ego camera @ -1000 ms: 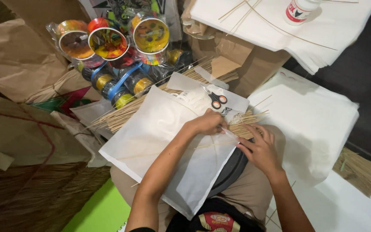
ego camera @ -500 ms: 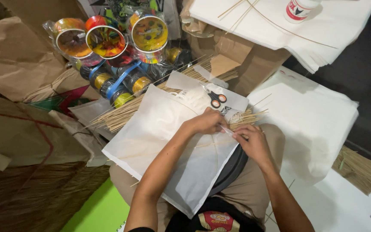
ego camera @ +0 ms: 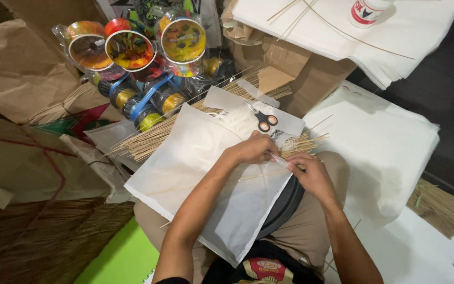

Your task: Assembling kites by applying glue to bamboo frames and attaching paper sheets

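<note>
Fingers (ego camera: 277, 155) pinching clear tape strip (ego camera: 282, 161)

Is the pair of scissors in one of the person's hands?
No, the scissors lie on the white paper beyond the left hand, and the right hand holds only a thin strip.

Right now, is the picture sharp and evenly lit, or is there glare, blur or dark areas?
Head view: the left hand, right hand and white paper sheet are evenly lit and fairly sharp; glare sits on the plastic wrap over the coloured spools; the lower left corner falls into dark shadow; the straight edges bow slightly near the frame borders, as with a wide lens.
</note>
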